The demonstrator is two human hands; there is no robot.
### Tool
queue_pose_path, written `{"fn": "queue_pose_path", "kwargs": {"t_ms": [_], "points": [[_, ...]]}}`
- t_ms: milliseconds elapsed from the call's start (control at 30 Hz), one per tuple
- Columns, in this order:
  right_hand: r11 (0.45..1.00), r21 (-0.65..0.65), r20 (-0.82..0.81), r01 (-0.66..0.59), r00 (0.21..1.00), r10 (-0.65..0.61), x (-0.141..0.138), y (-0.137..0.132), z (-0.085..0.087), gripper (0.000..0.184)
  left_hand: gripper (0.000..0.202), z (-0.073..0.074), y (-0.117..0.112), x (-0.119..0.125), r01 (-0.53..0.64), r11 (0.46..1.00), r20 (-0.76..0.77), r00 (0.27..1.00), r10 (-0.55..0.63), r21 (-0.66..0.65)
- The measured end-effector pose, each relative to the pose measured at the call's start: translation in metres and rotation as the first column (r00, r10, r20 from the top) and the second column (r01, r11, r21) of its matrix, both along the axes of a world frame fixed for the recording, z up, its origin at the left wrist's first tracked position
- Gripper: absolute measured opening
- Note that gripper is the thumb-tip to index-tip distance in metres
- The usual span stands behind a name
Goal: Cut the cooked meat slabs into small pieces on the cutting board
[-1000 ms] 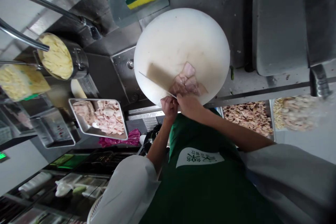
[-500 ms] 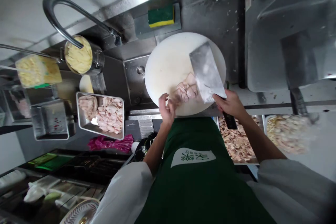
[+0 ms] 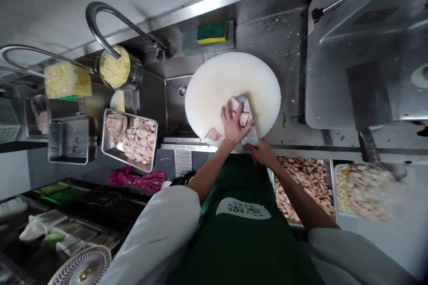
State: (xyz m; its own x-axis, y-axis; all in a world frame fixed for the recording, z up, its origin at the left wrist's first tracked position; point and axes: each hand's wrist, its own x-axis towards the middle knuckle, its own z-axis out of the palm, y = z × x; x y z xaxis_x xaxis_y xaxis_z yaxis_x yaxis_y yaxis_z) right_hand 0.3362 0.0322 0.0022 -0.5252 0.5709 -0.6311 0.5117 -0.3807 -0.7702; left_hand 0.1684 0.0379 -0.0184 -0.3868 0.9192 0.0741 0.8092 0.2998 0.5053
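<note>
My right hand is closed around the handle of a cleaver at the near edge of a round white cutting board. The broad blade lies low and tilted over the board, with pale pink raw meat pieces on it. Over these pieces my left hand rests with its fingers spread, partly hiding them. One separate piece of meat lies on the board left of my left wrist.
Left of the sink stands a metal tray of raw meat. A faucet arches over a pot of pale yellow slices. A sponge lies behind the board. At right are a second cleaver and a tray of chopped meat.
The cleaver has come down and left, its blade now under the meat pieces. My left hand has moved right and spread over them. One piece lies apart on the left.
</note>
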Motion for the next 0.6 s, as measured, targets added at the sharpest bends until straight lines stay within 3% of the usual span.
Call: {"fn": "queue_pose_path", "kwargs": {"t_ms": [100, 200, 333, 400, 467, 600], "points": [[0.999, 0.046, -0.044, -0.007, 0.999, 0.009, -0.025, -0.007, 0.006, 0.017, 0.067, 0.008, 0.002, -0.002, -0.004, 0.999, 0.033, 0.999, 0.002, 0.054], [0.989, 0.146, -0.046, -0.031, 0.998, 0.039, -0.042, -0.017, 0.021, 0.017, 0.061, 0.03, -0.008, -0.018, -0.067, 0.99, 0.087, 0.995, 0.056, 0.126], [0.958, 0.215, -0.047, -0.189, 0.978, 0.203, -0.098, -0.041, 0.049, 0.017, 0.054, 0.066, -0.054, -0.078, -0.258, 0.944, 0.13, 0.963, 0.235, 0.207], [0.923, 0.208, -0.052, -0.323, 0.939, 0.34, -0.15, -0.062, 0.059, 0.015, 0.051, 0.076, -0.095, -0.125, -0.401, 0.875, 0.122, 0.916, 0.382, 0.27], [0.857, 0.205, -0.059, -0.473, 0.868, 0.493, -0.214, -0.091, 0.067, 0.013, 0.048, 0.076, -0.145, -0.18, -0.549, 0.763, 0.121, 0.83, 0.544, 0.341], [0.699, 0.242, -0.054, -0.672, 0.71, 0.702, -0.335, -0.157, 0.072, 0.01, 0.044, 0.058, -0.244, -0.298, -0.771, 0.507, 0.188, 0.604, 0.775, 0.386]]}}
